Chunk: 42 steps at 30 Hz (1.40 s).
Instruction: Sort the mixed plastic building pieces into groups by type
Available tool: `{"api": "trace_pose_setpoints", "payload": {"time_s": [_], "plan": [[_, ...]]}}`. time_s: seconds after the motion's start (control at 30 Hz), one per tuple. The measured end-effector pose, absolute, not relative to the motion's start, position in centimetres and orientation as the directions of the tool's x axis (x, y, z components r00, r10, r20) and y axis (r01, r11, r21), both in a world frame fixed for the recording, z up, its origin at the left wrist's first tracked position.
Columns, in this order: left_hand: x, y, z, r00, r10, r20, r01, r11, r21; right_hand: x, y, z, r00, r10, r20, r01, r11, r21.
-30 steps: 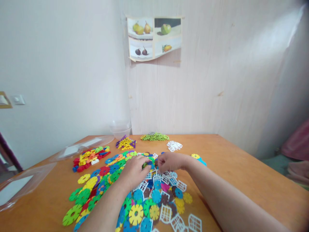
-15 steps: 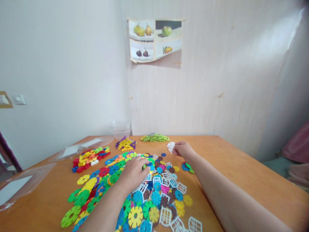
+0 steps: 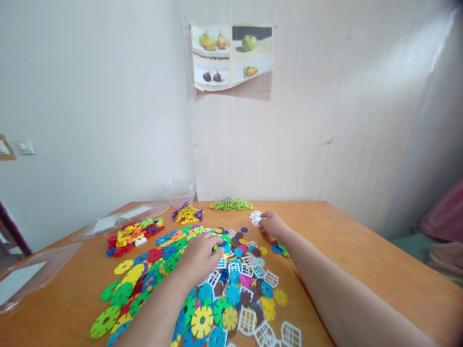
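My left hand [image 3: 200, 255] rests palm down on a spread of coloured plastic gear discs [image 3: 202, 320] and white window-shaped pieces [image 3: 247, 320]; its fingers curl onto small pieces near the middle of the heap. Farther back, my right hand [image 3: 273, 224] reaches to a small pile of white window pieces [image 3: 255, 217], its fingers curled at the pile's edge. What the fingers hold, if anything, is hidden.
The wooden table [image 3: 361, 260] carries a pile of red and yellow pieces [image 3: 132, 236], a purple and yellow pile [image 3: 186, 213], a green pile [image 3: 231, 205], a clear bowl [image 3: 180, 192] and clear plastic lids [image 3: 34, 272] at the left. Walls close the far side.
My right hand left the central heap and moved back and right to the white window pile. My left hand stayed on the heap.
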<state>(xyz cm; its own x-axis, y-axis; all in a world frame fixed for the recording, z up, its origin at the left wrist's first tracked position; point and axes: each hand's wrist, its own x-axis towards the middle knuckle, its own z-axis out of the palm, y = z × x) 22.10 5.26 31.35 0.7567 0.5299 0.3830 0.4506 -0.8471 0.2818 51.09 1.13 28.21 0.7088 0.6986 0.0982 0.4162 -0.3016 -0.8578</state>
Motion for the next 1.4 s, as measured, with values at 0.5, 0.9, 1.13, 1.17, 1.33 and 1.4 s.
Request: {"api": "trace_pose_setpoints", "payload": {"time_s": [0.5, 0.9, 1.13, 1.17, 1.33, 1.4], "plan": [[22.1, 5.2, 31.3, 0.759, 0.534, 0.373, 0.457, -0.845, 0.279, 49.6, -0.7, 29.5, 0.524, 0.835, 0.168, 0.801, -0.417, -0.43], [22.0, 5.7, 31.0, 0.738, 0.535, 0.411, 0.461, -0.845, 0.271, 45.6, -0.5, 31.0, 0.236, 0.963, 0.13, 0.88, -0.155, -0.45], [22.1, 5.8, 31.0, 0.744, 0.524, 0.415, 0.448, -0.852, 0.272, 42.8, -1.3, 31.7, 0.174, 0.985, -0.02, 0.723, -0.141, -0.676], [22.2, 5.9, 31.0, 0.743, 0.523, 0.417, 0.448, -0.852, 0.272, 42.6, -1.4, 32.0, 0.173, 0.984, -0.045, 0.674, -0.151, -0.723], [22.2, 6.0, 30.8, 0.713, 0.53, 0.459, 0.443, -0.848, 0.29, 41.4, -2.1, 33.8, 0.173, 0.98, -0.093, 0.496, -0.169, -0.852], [22.2, 6.0, 30.8, 0.709, 0.529, 0.466, 0.441, -0.849, 0.292, 40.8, -2.3, 34.1, 0.135, 0.987, -0.084, 0.399, -0.131, -0.908]]}}
